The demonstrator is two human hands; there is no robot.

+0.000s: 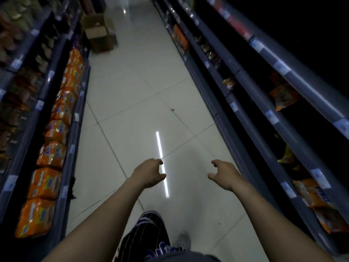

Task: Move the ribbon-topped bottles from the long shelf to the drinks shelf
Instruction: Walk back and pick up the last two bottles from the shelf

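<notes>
Dim shop aisle. Left shelving (75, 118): near row of orange packets (47, 184) running far down the aisle. Left hand (149, 173) empty, fingers curled loose, over the tiled floor (132, 91). Right hand (224, 175) likewise empty, half-curled. Right shelving (251, 118) mostly dark. Cardboard boxes (100, 33) far left. Ribbon-topped bottles not visible; orientation cannot be told.

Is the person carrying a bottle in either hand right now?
No: the left hand and the right hand are both open and empty, held out over the tiled floor of the aisle.
</notes>
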